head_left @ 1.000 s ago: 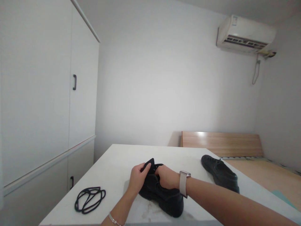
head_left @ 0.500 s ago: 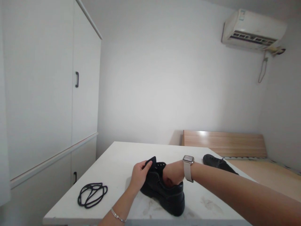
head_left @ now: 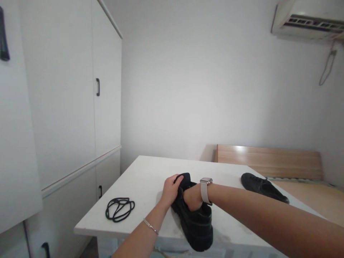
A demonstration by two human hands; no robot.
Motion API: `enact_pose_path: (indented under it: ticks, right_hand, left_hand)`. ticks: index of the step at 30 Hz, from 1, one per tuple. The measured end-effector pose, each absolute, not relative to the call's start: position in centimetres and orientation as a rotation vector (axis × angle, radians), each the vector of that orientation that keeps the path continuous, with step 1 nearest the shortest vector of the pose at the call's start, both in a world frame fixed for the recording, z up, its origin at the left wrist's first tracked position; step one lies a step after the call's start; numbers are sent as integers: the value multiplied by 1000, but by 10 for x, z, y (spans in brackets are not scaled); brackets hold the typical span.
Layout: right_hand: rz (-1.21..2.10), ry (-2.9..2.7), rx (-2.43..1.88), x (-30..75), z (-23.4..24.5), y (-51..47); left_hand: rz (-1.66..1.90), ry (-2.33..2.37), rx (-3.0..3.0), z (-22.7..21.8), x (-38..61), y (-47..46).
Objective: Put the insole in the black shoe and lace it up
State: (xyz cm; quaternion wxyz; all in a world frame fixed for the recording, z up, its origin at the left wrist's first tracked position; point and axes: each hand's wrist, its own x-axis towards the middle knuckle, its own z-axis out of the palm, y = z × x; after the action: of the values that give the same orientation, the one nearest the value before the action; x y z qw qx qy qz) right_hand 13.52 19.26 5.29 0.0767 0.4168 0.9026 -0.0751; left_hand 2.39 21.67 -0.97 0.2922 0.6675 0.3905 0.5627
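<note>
The left hand pinches the tongue of a black shoe between thumb and fingers, holding it up at the front of the opening. The right hand, a watch at its wrist, is sunk into that opening; its fingers are out of my sight, so I cannot tell whether they grasp anything in there. The shoe lies right under both hands, heel toward the person, the heel end showing past the near edge of the white counter. I can't make out how much of the sole rests there. Its toe is mostly covered by the hands and the tongue.

Left of the left hand, well apart, a black cord lies in loose loops, too tangled for me to spot its ends. Beyond the right forearm, a second black shoe sits on the far right of the counter, its lacing hard to make out. Higher up, the air conditioner is cut off by the edge of view.
</note>
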Motion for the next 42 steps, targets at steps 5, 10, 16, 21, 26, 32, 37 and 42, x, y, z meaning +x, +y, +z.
enact_pose_path:
  ticks: [5,10,16,21,26,32,37,42]
  right_hand:
    - [-82,2476,1101,134,67,174]
    - [36,2617,1190,147,92,156]
    - [194,2965,1361,164,116,130]
    - [155,3072,1246,162,114,103]
    - [165,3108,1138,162,103,88]
    - [139,3180,1126,164,101,84]
    - [-120,3373,1202,153,100,76]
    - [-889,3523,1248,135,96,68]
  left_hand:
    - [1463,1103,1908,0,15,209]
    - [1336,1285,2112,17,-55,183]
    - [987,2002,2066,20,-178,160]
    - [600,2262,1954,-2,-217,159]
    - [498,2277,1955,-17,-209,158]
    - [612,2163,1985,-5,-195,151]
    - [1080,1410,1884,35,-148,124]
    - [1107,1043,1802,79,-81,76]
